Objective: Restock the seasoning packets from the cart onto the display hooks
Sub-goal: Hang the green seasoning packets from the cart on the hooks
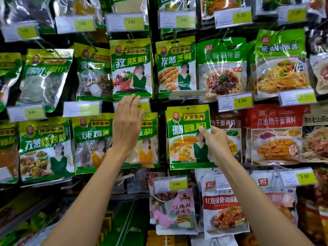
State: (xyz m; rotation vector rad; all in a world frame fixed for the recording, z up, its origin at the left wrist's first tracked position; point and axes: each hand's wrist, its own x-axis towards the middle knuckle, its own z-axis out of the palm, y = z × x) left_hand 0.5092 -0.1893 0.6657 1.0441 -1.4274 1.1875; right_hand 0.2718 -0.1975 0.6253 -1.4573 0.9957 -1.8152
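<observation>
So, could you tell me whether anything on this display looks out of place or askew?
One thing: the price-tag holder above the curry packet that the right hand pinches looks tipped up, showing no price, unlike the forward-facing 5.90 tag beside it.

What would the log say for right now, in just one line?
right hand: pinches curry packet | left hand: open, in front of price tag | packet on hook: cannot tell
</observation>
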